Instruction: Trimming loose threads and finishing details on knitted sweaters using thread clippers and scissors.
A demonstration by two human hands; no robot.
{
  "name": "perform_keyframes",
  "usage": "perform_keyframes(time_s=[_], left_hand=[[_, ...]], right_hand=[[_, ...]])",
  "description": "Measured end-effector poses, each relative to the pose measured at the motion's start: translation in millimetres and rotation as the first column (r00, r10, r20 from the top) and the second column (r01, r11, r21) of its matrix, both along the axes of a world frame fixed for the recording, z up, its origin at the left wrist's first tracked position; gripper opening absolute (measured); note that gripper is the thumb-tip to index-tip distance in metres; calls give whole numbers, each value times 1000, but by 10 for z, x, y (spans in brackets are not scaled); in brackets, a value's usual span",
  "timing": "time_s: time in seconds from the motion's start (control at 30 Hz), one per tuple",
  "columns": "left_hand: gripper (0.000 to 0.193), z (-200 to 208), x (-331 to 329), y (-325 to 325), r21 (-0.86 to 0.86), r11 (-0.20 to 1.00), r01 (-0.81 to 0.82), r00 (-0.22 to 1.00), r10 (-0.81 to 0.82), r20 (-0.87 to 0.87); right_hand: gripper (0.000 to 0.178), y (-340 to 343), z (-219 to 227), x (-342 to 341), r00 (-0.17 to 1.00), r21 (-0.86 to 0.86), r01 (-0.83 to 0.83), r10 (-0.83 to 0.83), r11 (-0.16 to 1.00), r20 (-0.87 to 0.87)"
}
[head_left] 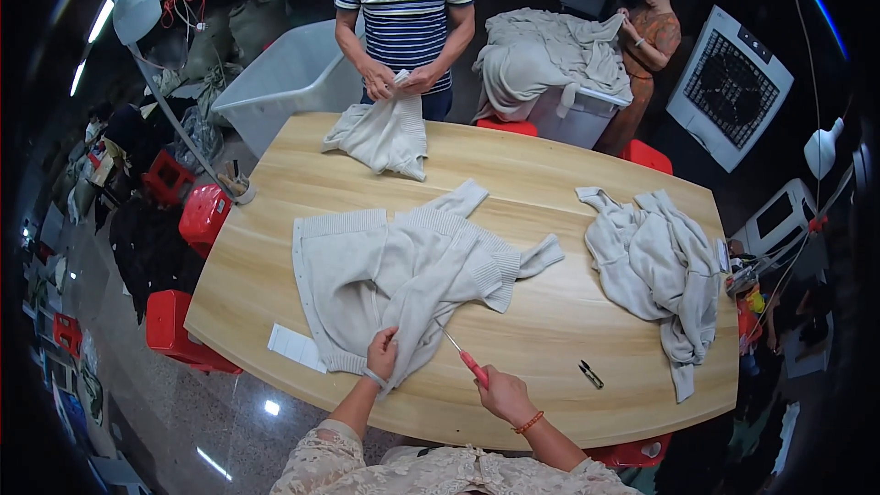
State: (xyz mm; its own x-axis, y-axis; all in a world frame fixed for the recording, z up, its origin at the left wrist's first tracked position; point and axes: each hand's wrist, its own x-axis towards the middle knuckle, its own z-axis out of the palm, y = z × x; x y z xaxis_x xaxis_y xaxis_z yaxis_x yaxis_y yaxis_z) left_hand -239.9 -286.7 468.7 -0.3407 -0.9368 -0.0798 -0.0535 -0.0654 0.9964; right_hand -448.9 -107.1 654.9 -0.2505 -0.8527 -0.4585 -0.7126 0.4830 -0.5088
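Lying at the lower left of the frame, a white paper slip [296, 348] sits at the edge of the pale knit garment [348, 252], which is spread over the middle of the wooden counter [541, 339] with its row of small dots down the left side. The left hand [381, 355], at the lower centre, appears to have its fingers closed together on the cloth near the lower edge; a firm but light pinch there should steady the knit without stretching it. Just right of that, a thin metal shaft with a red handle [474, 367] points up and left, its tip beside or on the fabric, though contact is too small to tell. The right hand [505, 395] has its fingers clamped round that handle; keeping the shaft low and the tip in sight would likely help avoid snagging a loop. Smoothing the folds near the tip first would probably make the work cleaner. Farther right, a small dark tool [591, 374] lies on bare wood, and a second crumpled garment [655, 261] fills the right end, best left apart from the tip.
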Motion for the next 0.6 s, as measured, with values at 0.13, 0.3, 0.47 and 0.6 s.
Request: perform_keyframes(time_s=[0.13, 0.3, 0.47, 0.6], left_hand=[[37, 142, -107, 41, -425, 893, 149, 946, -3, 324], [48, 68, -55, 3, -400, 896, 190, 941, -50, 335], [62, 264, 18, -35, -484, 637, 600, 612, 24, 791], [62, 80, -141, -727, -400, 535, 744, 447, 46, 893]], right_hand=[[26, -30, 22, -17, 999, -67, -14, 11, 998, -46], [30, 131, -140, 6, 960, 78, -274, 269, 958, 71], [29, 338, -266, 86, 997, -33, 20, -17, 999, 78], [23, 459, -336, 57, 970, -117, 238, -230, 964, 71]])
